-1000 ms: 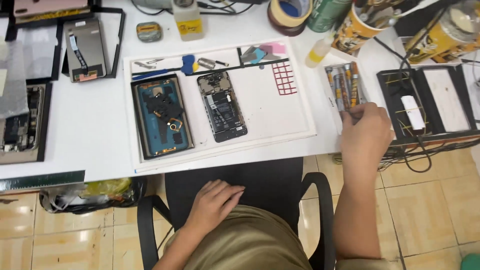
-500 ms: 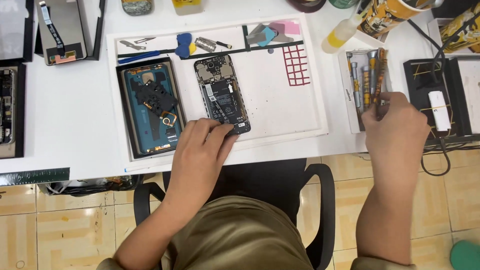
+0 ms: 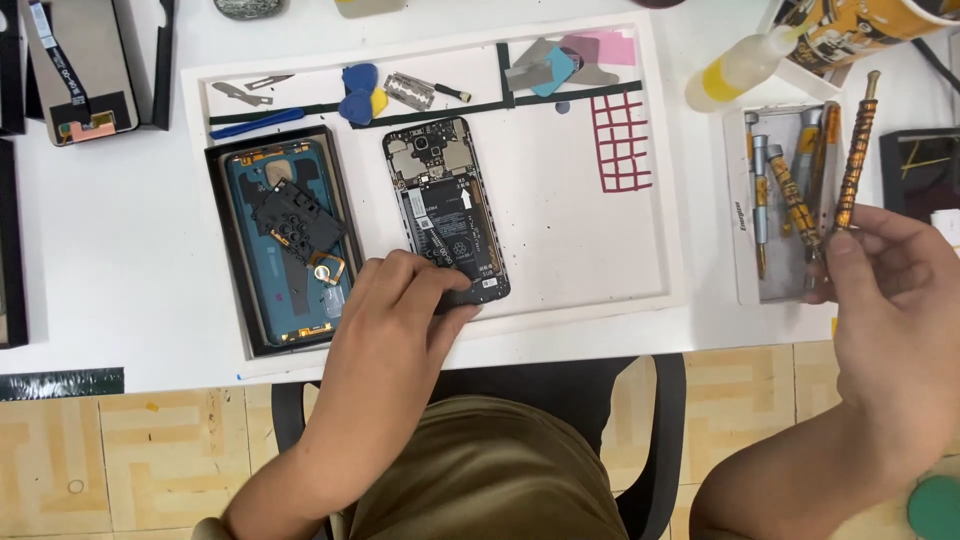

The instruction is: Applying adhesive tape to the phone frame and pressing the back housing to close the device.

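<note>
Resting on the opened phone (image 3: 447, 212), the left hand (image 3: 400, 300) stays where it landed half a second ago, fingers curled over the phone's lower end, pressing rather than gripping. Phone lies on the white mat (image 3: 600, 250), just right of the blue back cover (image 3: 285, 240). Right hand (image 3: 895, 290), earlier down over the tool tray (image 3: 745, 250), now has lifted a screwdriver (image 3: 855, 160), pinched near its tip, shaft pointing away. Glue bottle (image 3: 735, 70) sits beyond the tray.

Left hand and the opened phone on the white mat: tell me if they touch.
Touching. The head view shows the left hand with its fingertips pressed on the bottom end of the opened phone, covering its lower edge.
</note>
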